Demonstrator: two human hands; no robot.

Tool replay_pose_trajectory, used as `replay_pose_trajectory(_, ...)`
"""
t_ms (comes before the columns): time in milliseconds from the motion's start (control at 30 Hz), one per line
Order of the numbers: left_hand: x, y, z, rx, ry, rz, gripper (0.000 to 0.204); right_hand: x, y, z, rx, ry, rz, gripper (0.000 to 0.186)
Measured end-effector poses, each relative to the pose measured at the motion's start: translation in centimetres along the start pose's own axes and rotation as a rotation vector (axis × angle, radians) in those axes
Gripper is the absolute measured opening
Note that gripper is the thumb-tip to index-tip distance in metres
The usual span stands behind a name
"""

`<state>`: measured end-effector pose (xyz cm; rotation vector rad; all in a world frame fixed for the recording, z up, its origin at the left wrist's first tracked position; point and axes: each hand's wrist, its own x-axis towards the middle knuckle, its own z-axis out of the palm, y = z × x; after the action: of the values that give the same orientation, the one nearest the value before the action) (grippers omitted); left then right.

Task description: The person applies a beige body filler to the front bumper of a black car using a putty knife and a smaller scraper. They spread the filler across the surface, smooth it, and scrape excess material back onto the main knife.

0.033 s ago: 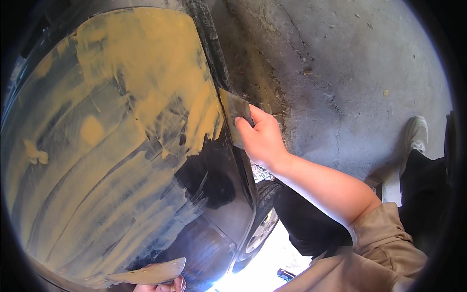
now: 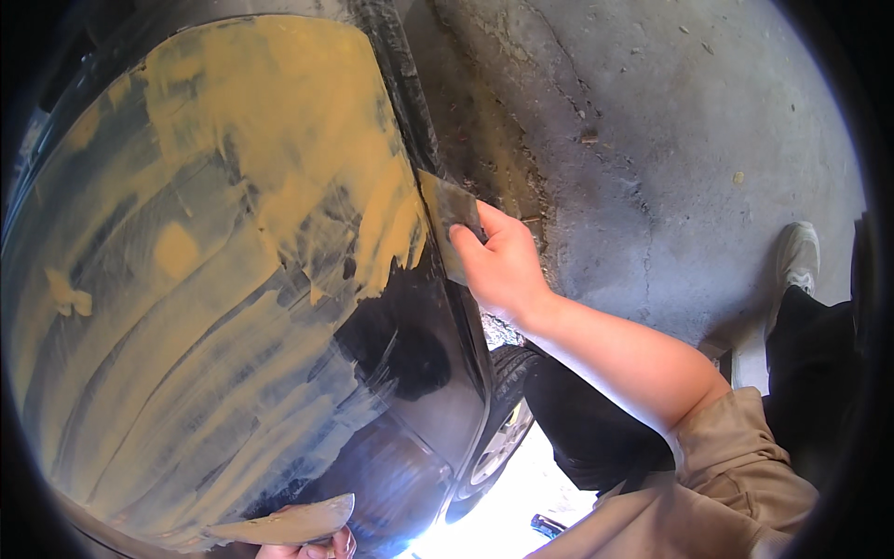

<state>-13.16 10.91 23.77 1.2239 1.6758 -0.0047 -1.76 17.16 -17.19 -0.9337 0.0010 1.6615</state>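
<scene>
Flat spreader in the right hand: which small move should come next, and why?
Perhaps draw the spreader lightly over the ragged yellow coating: the right hand holds it at the edge of the panel, beside where that coating ends unevenly against dark surface.

I count one right hand (image 2: 501,261) and one left hand (image 2: 331,548), two in all. Two flat tools as well: one greyish spreader (image 2: 453,216) and one pale curved blade (image 2: 298,522). From here I see one filler-smeared car panel (image 2: 233,270), one wheel (image 2: 501,445), one rolled tan sleeve (image 2: 740,443) and one pale shoe (image 2: 798,253).
</scene>
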Motion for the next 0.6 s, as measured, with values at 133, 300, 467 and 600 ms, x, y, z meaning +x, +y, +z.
replay_pose_trajectory(133, -0.1, 0.0, 0.0, -0.001, -0.002, 0.0, 0.057, 0.4, 0.6, -0.1, -0.09, -0.065, -0.112, 0.042)
replay_pose_trajectory(300, 0.0, 0.1, 0.1, 0.003, 0.003, -0.002, 0.058, -0.5, 0.1, -0.1, -0.201, -0.092, -0.301, 0.051)
replay_pose_trajectory(467, 0.0, 0.2, 0.0, 0.002, 0.004, -0.001, 0.058, -1.5, 0.4, -0.4, -0.278, -0.07, -0.399, 0.048)
replay_pose_trajectory(600, -0.1, 0.4, 0.1, 0.006, 0.001, 0.002, 0.058, -1.7, 0.3, -0.4, -0.166, 0.023, -0.236, 0.042)
